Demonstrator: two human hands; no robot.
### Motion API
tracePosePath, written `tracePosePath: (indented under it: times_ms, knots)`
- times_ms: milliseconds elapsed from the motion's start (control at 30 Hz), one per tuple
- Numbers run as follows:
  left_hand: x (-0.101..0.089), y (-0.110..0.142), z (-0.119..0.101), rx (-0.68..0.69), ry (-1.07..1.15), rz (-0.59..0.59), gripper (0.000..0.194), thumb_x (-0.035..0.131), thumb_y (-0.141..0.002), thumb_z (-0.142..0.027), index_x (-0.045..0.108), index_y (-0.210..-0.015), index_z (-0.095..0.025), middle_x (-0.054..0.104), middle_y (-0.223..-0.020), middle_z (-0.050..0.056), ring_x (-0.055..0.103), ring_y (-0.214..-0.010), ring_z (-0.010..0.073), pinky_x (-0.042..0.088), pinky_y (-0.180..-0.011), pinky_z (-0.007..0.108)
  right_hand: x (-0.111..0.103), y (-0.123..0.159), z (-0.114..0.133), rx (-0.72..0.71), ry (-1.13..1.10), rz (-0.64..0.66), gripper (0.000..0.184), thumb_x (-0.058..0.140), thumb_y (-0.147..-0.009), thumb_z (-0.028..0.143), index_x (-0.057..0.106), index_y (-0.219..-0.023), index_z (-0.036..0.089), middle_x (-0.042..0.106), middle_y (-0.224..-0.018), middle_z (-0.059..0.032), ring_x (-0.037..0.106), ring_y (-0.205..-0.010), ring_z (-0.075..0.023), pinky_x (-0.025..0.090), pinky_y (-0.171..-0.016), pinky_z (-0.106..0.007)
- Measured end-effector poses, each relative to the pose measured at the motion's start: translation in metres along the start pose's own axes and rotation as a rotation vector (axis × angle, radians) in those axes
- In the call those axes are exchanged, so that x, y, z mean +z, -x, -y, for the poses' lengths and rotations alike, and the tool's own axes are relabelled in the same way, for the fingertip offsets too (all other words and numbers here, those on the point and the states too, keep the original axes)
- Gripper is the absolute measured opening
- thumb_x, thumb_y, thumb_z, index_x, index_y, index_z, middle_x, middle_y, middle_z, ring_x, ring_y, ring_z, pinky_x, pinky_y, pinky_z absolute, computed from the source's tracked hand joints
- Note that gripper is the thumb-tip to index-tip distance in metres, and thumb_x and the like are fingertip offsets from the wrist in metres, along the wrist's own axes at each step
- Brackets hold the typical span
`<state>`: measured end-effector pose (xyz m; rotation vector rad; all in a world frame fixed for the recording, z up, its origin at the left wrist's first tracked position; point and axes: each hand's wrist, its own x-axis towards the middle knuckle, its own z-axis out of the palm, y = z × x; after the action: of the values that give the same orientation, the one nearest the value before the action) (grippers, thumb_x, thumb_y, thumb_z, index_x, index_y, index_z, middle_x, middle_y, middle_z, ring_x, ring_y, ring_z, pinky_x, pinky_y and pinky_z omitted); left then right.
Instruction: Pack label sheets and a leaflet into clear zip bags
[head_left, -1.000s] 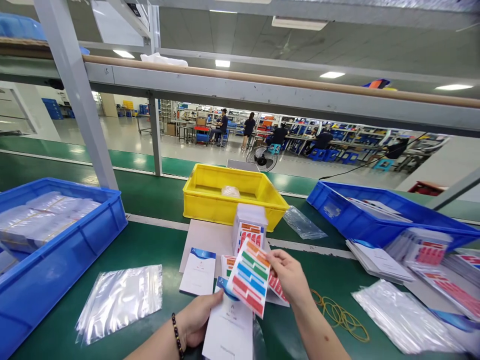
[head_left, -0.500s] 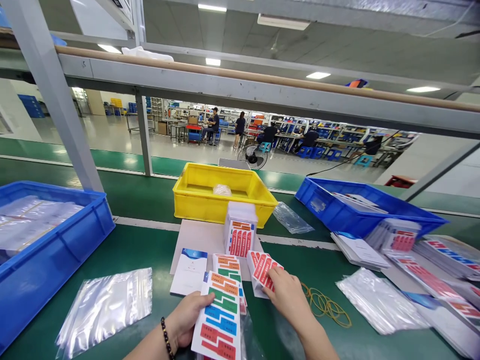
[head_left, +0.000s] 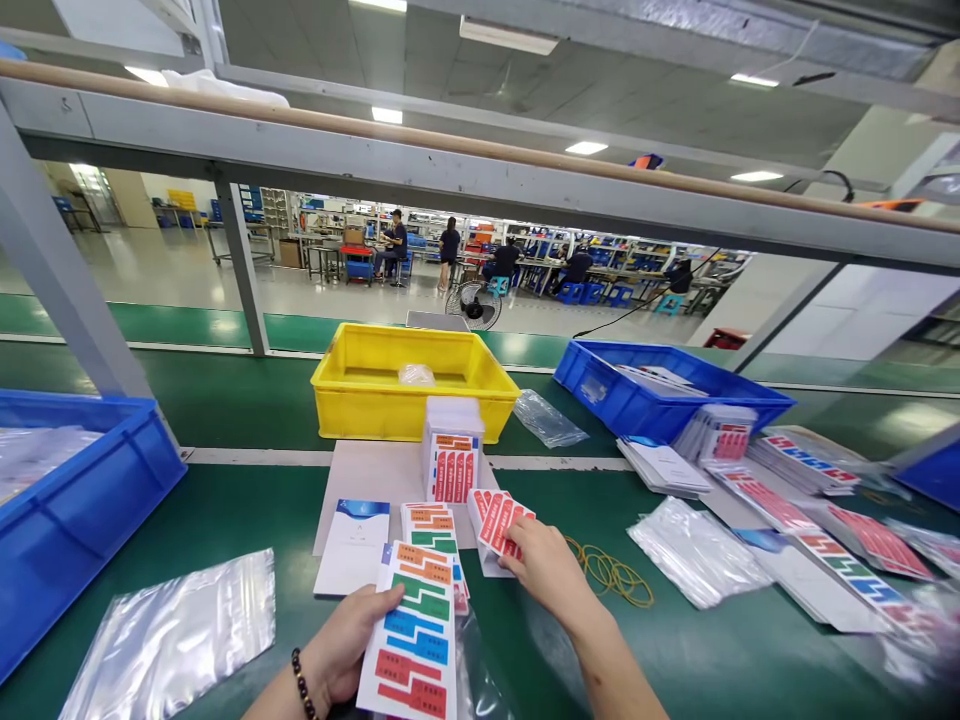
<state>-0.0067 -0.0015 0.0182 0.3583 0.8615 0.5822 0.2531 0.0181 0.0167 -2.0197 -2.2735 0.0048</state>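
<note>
My left hand (head_left: pixel 339 640) grips a white sticker sheet (head_left: pixel 415 632) with orange, green, blue and red labels, thumb on top. Fingers of my right hand (head_left: pixel 553 572) are closed on the edge of a red-and-white label sheet (head_left: pixel 504 528), which lies fanned over a small stack. Between the hands is a pile of multicoloured sticker sheets (head_left: pixel 433 520), partly covered by the held sheet. A white booklet with a blue top (head_left: pixel 351 548) lies to the left. Behind stands a tall stack of cards (head_left: pixel 453 468) with red labels in front.
A yellow bin (head_left: pixel 390 418) stands behind the cards, with blue bins at left (head_left: pixel 90 530) and right (head_left: pixel 600 400). Clear plastic bags (head_left: pixel 187 630) lie at front left, more bags (head_left: pixel 694 550) at right. Yellow rubber bands (head_left: pixel 615 578) rest near my right hand. A metal frame crosses above.
The head view has turned to the right, so the scene sits further left. My hands keep nearly the same hold on the same sheets.
</note>
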Motion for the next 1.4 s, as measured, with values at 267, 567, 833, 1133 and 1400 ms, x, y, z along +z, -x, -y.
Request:
tracePosePath:
  times_ms: [267,567,833,1133,1400]
  knots:
    - [-0.0058,-0.0047,0.0028,0.021,0.019,0.085,0.029,0.065,-0.073,-0.024,0.058,-0.092,-0.002,0.070,-0.084,0.018,0.067,-0.078,0.0278,0.050,-0.077,0.038,0.0001,-0.0017,-0.0020,0.006,0.000,0.007,0.005,0.060,-0.073,0.022,0.058,-0.074,0.018,0.062,-0.084,-0.0045,0.057,-0.082,-0.0211,0.034,-0.067,-0.029]
    - [-0.0001,0.0003,0.0008,0.016,0.006,0.084,0.024,0.062,-0.076,-0.022,0.060,-0.090,-0.003,0.071,-0.081,0.017,0.068,-0.075,0.0268,0.051,-0.076,0.037,-0.0034,-0.0016,0.0007,0.008,0.018,0.013,0.007,0.060,-0.073,0.025,0.059,-0.074,0.018,0.063,-0.085,-0.0050,0.057,-0.080,-0.0203,0.034,-0.067,-0.029]
    - [-0.0077,-0.0041,0.0029,0.009,-0.004,0.092,0.030,0.066,-0.072,-0.025,0.059,-0.092,-0.003,0.070,-0.085,0.019,0.067,-0.079,0.0288,0.049,-0.079,0.040,-0.0043,-0.0018,0.0020,-0.006,0.036,0.023,0.007,0.059,-0.075,0.023,0.062,-0.072,0.017,0.063,-0.080,-0.0047,0.058,-0.077,-0.0194,0.034,-0.066,-0.028]
    - [-0.0012,0.0016,-0.0020,-0.007,-0.006,0.057,0.033,0.070,-0.068,-0.026,0.058,-0.090,-0.004,0.070,-0.082,0.017,0.067,-0.076,0.0281,0.051,-0.075,0.038,-0.0048,-0.0011,-0.0003,-0.044,0.048,0.001,0.019,0.050,-0.080,0.019,0.062,-0.066,0.017,0.064,-0.074,-0.0054,0.058,-0.071,-0.0178,0.033,-0.062,-0.027]
    - [-0.0010,0.0000,-0.0008,0.012,-0.001,0.023,0.034,0.069,-0.069,-0.025,0.056,-0.092,-0.004,0.071,-0.079,0.018,0.067,-0.075,0.0291,0.051,-0.074,0.038,0.0011,-0.0024,-0.0029,-0.001,0.045,-0.116,0.024,0.044,-0.080,0.011,0.061,-0.064,0.015,0.063,-0.064,-0.0066,0.058,-0.060,-0.0179,0.034,-0.058,-0.027]
